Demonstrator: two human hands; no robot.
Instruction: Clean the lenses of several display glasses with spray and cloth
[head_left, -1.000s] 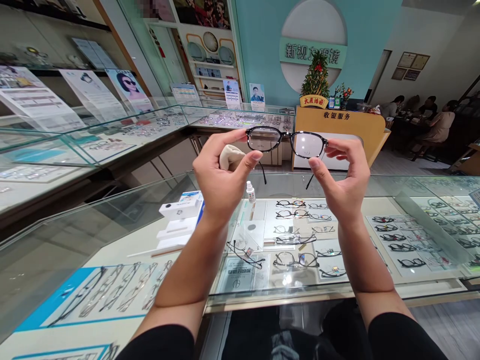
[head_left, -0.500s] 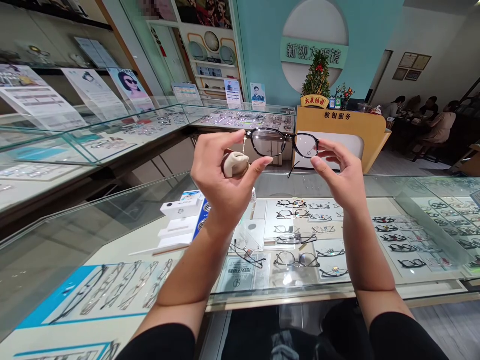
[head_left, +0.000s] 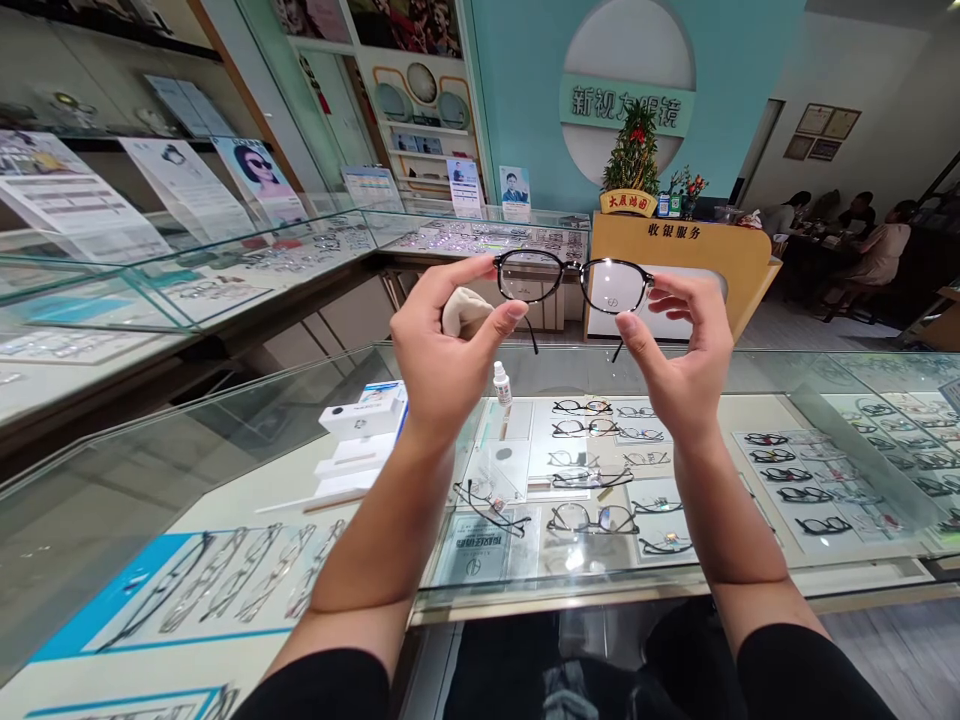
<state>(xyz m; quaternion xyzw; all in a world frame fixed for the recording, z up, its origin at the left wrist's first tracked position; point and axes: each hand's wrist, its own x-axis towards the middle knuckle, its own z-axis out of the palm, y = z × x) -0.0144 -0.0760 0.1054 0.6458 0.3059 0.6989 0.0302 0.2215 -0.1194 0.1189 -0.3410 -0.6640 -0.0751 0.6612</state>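
Black, round-rimmed, glossy eyeglasses (head_left: pixel 571 267) are suspended above the desk, held between both hands. The left hand (head_left: pixel 439 350) pinches one end of the front between thumb and fingers; its other fingers retain a folded off-white cloth (head_left: pixel 463 308). The right hand (head_left: pixel 688 365) pinches the opposite end. Both temples are unfolded and point downward.

Change of state: the front has just swung from a slant to nearly square with the viewer. Consequently, both lenses are presented face-on, and the thumbs sit at the lower rims, leaving most of each lens unobstructed.

Below is the glass-topped display desk (head_left: pixel 517 606). A white sheet with a blue border (head_left: pixel 75 620) lies at the near left, carrying folded frames. Rows of dark and clear frames (head_left: pixel 592 480) occupy the middle and right. The forearms screen parts of this display. White stepped boxes (head_left: pixel 356 455) stand beside the left forearm; a small white bottle (head_left: pixel 502 386) stands beyond, near the left wrist.

Farther back are a yellow cashier desk (head_left: pixel 752 258), a green potted plant (head_left: pixel 630 160) and seated people (head_left: pixel 883 250).
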